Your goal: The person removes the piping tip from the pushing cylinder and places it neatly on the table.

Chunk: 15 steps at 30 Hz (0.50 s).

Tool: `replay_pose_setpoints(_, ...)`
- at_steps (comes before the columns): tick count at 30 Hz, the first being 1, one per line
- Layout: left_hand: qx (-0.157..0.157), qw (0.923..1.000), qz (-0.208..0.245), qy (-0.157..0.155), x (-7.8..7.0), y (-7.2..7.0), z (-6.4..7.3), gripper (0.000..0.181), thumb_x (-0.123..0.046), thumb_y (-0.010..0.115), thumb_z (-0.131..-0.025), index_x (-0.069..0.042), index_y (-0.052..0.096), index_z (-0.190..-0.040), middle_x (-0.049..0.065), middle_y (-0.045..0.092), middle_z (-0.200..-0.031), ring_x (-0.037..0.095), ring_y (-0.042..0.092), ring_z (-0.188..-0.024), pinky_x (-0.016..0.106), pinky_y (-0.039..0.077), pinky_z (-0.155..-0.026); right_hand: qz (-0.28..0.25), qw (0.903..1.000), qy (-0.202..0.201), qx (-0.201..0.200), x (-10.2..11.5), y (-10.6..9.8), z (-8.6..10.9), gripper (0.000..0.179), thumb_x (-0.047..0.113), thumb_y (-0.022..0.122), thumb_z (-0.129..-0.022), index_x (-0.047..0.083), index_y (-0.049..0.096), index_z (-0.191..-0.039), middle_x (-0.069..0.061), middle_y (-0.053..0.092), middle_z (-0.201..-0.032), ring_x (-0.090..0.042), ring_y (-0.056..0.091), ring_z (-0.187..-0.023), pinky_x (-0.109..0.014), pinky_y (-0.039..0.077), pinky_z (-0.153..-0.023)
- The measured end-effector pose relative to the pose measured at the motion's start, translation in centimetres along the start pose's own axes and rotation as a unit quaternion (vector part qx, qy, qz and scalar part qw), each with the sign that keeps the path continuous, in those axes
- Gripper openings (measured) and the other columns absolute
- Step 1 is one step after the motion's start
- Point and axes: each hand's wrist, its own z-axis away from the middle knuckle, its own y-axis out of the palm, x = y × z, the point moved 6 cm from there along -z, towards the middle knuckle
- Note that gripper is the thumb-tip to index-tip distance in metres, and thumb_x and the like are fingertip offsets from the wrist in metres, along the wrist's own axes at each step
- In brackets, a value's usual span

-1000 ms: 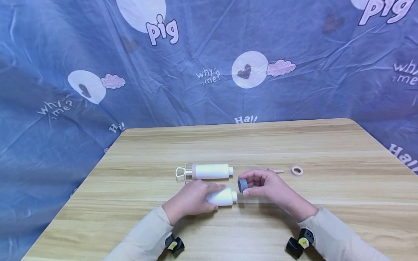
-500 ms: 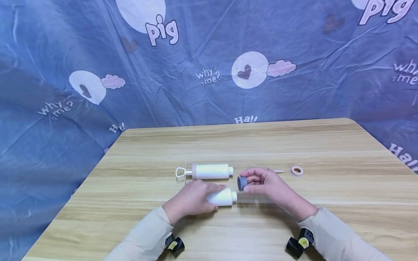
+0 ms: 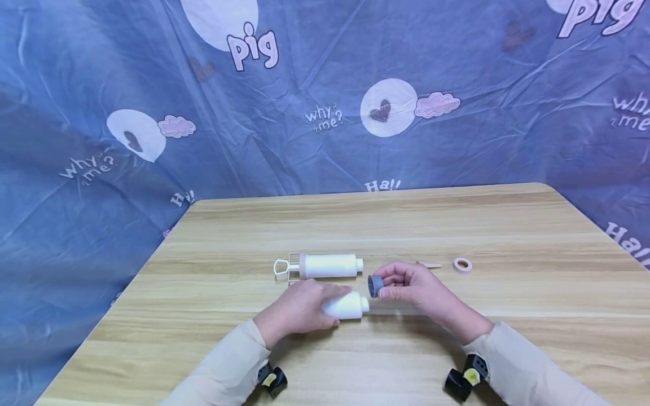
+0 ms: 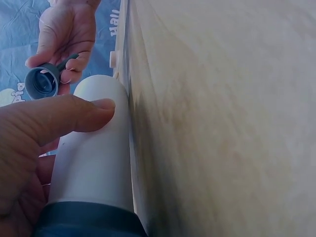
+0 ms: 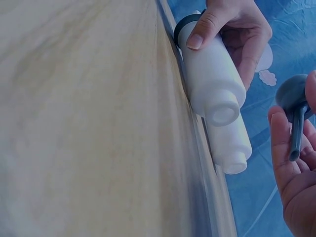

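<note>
My left hand (image 3: 299,307) grips a white barrel of a plunger-type press (image 3: 346,306) that lies sideways low over the table. Its narrow neck points right, and a dark collar (image 4: 91,219) rings its other end in the left wrist view. In my right hand (image 3: 418,287), thumb and fingers pinch a grey-blue nozzle cap (image 3: 375,286). The cap's hollow side faces the neck, a small gap apart. A thin spout (image 5: 297,131) sticks out of its back in the right wrist view. Whatever lies behind the left palm is hidden.
A similar white press (image 3: 330,265) with a pink collar and a white loop handle (image 3: 280,268) lies just behind. A thin, pointed pinkish piece (image 3: 431,265) and a small white ring (image 3: 462,265) lie to the right on the wooden table (image 3: 533,316).
My right hand has shifted the nozzle cap slightly left and up, and its fingers have moved a little on it. The left hand and the press barrel have stayed in place.
</note>
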Motion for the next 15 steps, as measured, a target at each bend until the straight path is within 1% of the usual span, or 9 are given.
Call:
replay_pose_setpoints(9, 0.008, 1.0000, 0.003, -0.005, 0.09, 0.03, -0.11, 0.063, -0.030, 0.078, -0.069, -0.018, 0.057, -0.128, -0.001, 0.064, -0.120, 0.011, 0.062, -0.089, 0.024, 0.049, -0.076, -0.003, 1.0000, -0.004, -0.002, -0.20, -0.05, -0.01, 0.044, 0.012, 0.072, -0.077, -0.012, 0.056, -0.109, -0.011, 0.066, -0.091, -0.010, 0.062, -0.080, -0.025, 0.053, -0.074)
replay_pose_setpoints(12, -0.002, 1.0000, 0.000, 0.003, -0.04, -0.09, -0.10, 0.062, -0.031, 0.077, -0.070, -0.016, 0.057, -0.127, -0.001, 0.064, -0.119, 0.011, 0.062, -0.091, 0.024, 0.049, -0.077, -0.004, 1.0000, -0.007, -0.002, -0.13, -0.05, 0.04, 0.043, 0.012, 0.072, -0.077, -0.014, 0.056, -0.108, -0.010, 0.066, -0.090, -0.010, 0.062, -0.080, -0.024, 0.053, -0.073)
replay_pose_setpoints(15, -0.026, 0.9994, -0.006, 0.023, -0.36, -0.45, -0.04, 0.062, -0.033, 0.076, -0.072, -0.014, 0.057, -0.127, 0.000, 0.064, -0.119, 0.013, 0.062, -0.097, 0.026, 0.049, -0.082, -0.001, 0.9999, -0.010, -0.003, -0.11, -0.02, 0.01, 0.042, 0.012, 0.073, -0.077, -0.013, 0.057, -0.106, -0.007, 0.066, -0.088, -0.010, 0.062, -0.079, -0.024, 0.052, -0.073)
